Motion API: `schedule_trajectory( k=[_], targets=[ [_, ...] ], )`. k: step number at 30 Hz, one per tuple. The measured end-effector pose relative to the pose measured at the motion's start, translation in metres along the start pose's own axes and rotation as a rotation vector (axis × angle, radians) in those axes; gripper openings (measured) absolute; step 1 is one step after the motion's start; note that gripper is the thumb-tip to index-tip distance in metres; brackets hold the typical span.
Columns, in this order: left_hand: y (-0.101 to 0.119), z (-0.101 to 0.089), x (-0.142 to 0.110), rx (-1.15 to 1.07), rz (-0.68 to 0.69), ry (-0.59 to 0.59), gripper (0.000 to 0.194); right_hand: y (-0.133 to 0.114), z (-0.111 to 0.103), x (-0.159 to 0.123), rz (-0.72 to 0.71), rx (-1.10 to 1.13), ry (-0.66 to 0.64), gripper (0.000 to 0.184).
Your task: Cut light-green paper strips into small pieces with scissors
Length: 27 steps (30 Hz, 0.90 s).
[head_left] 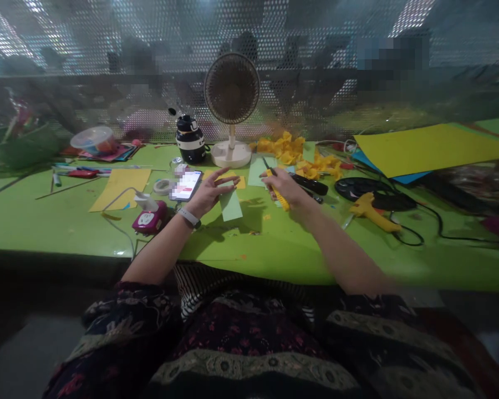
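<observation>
My left hand (210,194), with a watch on its wrist, hovers over the table with its fingers stretched. A small pale green paper piece (232,207) hangs from it, apparently pinched between thumb and fingers; the thumb's grip is partly hidden. To its right, my right hand (289,187) is closed around a yellow utility knife (281,198), whose dark front end points up and away to the left. Beyond the knife lies a larger pale green sheet (256,170). A yellow paper piece (240,181) lies behind my left fingers. Beside my right hand is a long black tool (311,184), partly covered.
A fan (232,154) and a black bottle (191,147) stand at the back. Yellow paper flowers (285,148) lie right of the fan. A phone (186,185), tape roll (162,187) and purple socket adapter (149,218) sit left; a yellow glue gun (374,213) lies right.
</observation>
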<state>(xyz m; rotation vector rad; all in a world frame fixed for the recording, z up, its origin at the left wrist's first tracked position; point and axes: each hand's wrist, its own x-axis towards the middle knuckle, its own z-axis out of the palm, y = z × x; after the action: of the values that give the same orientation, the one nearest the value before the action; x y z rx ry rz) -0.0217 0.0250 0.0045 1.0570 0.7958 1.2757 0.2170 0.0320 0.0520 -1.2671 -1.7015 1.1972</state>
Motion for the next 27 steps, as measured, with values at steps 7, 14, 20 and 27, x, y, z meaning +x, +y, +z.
schedule_trajectory(
  k=[7, 14, 20, 27],
  targets=[
    [-0.006, 0.008, -0.003, -0.012, 0.083, 0.027, 0.056, 0.005, 0.041, -0.018, 0.051, 0.062, -0.282, 0.037],
    [-0.008, 0.009, -0.003, -0.068, 0.002, 0.076, 0.051, 0.005, 0.044, -0.017, 0.053, 0.117, -0.142, 0.023],
    [-0.009, 0.012, -0.006, 0.025, -0.187, 0.048, 0.034, 0.004, 0.039, -0.014, 0.021, 0.098, -0.053, 0.027],
    [-0.012, 0.007, -0.002, 0.045, -0.141, 0.090, 0.032, 0.002, 0.025, -0.011, -0.109, -0.279, -0.107, 0.042]
  ],
)
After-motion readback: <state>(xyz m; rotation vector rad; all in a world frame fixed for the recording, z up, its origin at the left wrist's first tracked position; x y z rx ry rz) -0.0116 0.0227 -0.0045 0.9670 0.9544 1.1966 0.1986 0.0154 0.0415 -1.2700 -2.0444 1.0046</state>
